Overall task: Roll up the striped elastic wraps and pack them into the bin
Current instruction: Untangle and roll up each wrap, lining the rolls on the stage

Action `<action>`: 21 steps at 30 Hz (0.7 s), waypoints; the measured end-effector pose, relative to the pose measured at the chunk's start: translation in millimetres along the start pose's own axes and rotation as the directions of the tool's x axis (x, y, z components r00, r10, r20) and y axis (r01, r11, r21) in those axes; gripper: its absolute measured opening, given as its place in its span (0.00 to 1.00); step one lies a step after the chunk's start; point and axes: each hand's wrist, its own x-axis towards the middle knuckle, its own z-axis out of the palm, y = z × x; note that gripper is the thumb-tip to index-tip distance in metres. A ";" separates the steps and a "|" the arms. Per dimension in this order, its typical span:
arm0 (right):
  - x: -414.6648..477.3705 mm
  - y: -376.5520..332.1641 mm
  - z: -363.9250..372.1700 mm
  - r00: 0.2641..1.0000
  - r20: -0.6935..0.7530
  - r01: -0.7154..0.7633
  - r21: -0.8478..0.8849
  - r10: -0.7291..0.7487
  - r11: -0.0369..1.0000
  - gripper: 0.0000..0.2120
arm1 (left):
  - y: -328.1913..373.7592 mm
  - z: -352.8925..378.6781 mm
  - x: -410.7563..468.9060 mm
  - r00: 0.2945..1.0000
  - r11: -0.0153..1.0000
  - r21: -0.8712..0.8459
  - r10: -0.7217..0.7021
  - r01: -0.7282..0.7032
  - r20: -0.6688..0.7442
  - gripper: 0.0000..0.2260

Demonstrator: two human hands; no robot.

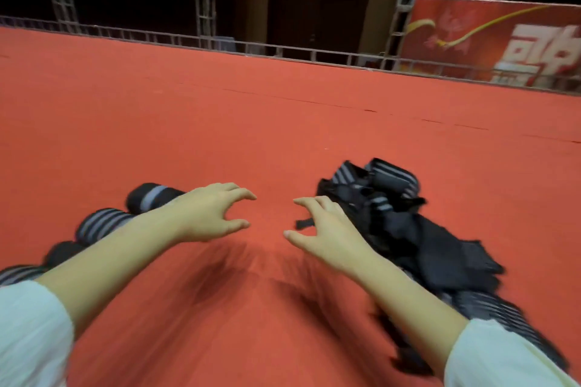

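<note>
Loosely curled, empty: left hand (207, 214) beside rolled wraps (103, 225), right hand (330, 229) beside unrolled pile (393, 207).

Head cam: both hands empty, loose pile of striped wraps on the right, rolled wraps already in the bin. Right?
Wrong on the bin. The rolled black-and-grey striped elastic wraps lie in a row on the red carpet at left; the head view shows no bin. The left hand and right hand are empty; loose pile at right.

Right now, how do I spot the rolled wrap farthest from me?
On the red carpet, find the row of rolls by the left hand. Take the farthest roll, behind that wrist. It is black with one wide grey band; the next roll has many thin stripes.
</note>
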 end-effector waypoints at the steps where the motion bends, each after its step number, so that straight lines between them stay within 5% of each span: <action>1: -17.6 13.9 -16.0 1.000 -0.005 -0.011 -0.053 0.010 0.999 0.29 | 21.4 1.3 2.8 1.000 0.999 0.017 0.032 -0.032 0.000 0.23; 5: -86.0 76.3 -81.0 0.994 -0.055 -0.099 -0.211 0.090 0.972 0.29 | 109.9 9.1 19.1 0.985 0.984 0.033 0.173 -0.173 0.011 0.26; 13: -183.9 155.7 -145.9 0.952 -0.100 -0.302 -0.176 0.288 0.937 0.25 | 246.5 37.2 44.0 0.937 0.936 -0.037 0.350 -0.350 0.007 0.24; 21: -202.9 179.4 -119.9 0.980 0.000 -0.196 -0.069 0.197 0.978 0.30 | 294.7 79.3 43.3 0.919 0.915 -0.139 0.389 -0.378 0.060 0.31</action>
